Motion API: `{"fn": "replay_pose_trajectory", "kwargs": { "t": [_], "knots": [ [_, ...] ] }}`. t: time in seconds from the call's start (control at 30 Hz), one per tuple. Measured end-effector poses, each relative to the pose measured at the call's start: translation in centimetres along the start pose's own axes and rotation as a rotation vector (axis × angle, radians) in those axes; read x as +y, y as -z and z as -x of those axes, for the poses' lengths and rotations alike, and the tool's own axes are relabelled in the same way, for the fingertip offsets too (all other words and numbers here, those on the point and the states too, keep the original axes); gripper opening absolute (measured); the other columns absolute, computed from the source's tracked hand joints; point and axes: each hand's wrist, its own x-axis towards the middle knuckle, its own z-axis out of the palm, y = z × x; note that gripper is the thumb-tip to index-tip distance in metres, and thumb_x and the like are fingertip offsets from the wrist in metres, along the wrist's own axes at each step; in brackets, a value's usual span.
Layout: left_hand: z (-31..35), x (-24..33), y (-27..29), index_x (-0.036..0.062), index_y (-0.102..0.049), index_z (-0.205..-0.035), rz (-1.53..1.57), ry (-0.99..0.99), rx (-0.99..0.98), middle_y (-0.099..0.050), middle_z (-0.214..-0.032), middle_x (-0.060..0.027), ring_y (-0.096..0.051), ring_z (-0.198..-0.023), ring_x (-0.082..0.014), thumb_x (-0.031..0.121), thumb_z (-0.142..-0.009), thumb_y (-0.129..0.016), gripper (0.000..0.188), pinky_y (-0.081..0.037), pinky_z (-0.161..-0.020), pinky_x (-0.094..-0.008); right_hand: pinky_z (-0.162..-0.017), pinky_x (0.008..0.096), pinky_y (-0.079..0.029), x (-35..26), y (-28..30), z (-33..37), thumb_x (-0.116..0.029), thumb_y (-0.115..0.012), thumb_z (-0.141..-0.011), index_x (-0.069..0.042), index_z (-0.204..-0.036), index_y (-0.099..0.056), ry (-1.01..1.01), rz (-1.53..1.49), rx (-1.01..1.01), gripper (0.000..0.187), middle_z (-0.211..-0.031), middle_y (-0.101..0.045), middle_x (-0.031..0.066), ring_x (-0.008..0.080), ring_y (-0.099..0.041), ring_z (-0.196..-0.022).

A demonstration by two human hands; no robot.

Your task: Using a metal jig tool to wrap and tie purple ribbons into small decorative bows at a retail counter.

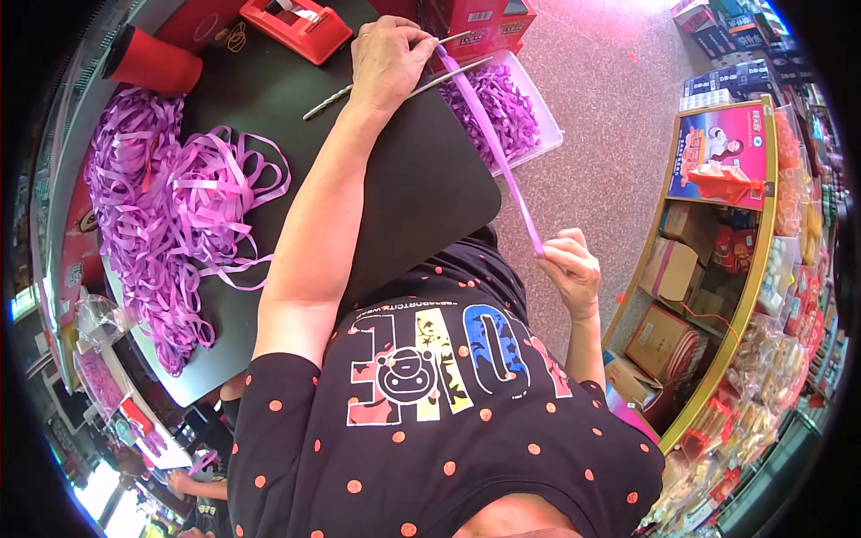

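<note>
One ribbon (491,134) beyond table edge (465,154)

Room to pass over table (408,193) between ribbon pile (134,197) and left forearm (314,215) (loose loops poke into it). Cup (166,65) and dispenser (305,34) block the far side. Left hand (390,61) and sticks (327,103) bar the bin (551,143) from the left; taut strip (496,148) crosses above it. Gap over floor (610,143), right hand (572,269) to cabinet (759,242).
</note>
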Motion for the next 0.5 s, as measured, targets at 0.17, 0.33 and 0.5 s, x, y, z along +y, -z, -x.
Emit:
{"fn": "replay_pose_trajectory", "kwargs": {
  "t": [0.17,0.33,0.5],
  "knots": [
    [0.0,-0.1,-0.1,0.0112,-0.074,-0.082,0.037,0.012,0.003,-0.065,-0.100,-0.0017,-0.054,-0.102,-0.0263,0.025,-0.078,-0.069,0.015,-0.042,-0.088,-0.0381,-0.075,0.0314,-0.046,-1.4,0.1,0.4,0.001,-0.077,-0.062,-0.004,-0.100,-0.069,-0.235,-0.068,0.114,0.039,-0.081,-0.068,0.0037,0.0193,-0.054,-0.081],
    [-0.1,-0.2,0.1,0.0106,-0.074,-0.084,-0.007,0.017,-0.013,-0.064,-0.103,-0.0033,-0.054,-0.103,-0.0269,0.029,-0.080,-0.067,0.020,-0.042,-0.088,-0.0388,-0.067,0.0305,-0.041,-4.7,2.7,-2.3,-0.001,-0.077,-0.060,-0.008,-0.091,-0.071,0.080,0.120,-0.062,0.033,-0.076,-0.069,0.0017,0.0179,-0.051,-0.068],
    [0.0,0.5,0.5,0.0100,-0.074,-0.083,-0.022,0.023,-0.014,-0.064,-0.105,-0.0041,-0.054,-0.104,-0.0266,0.035,-0.078,-0.069,0.026,-0.043,-0.088,-0.0384,-0.068,0.0307,-0.039,-6.3,3.6,-4.6,0.000,-0.073,-0.060,-0.008,-0.088,-0.071,0.149,0.050,-0.081,0.029,-0.071,-0.068,0.0021,0.0188,-0.049,-0.067]
  ]
}}
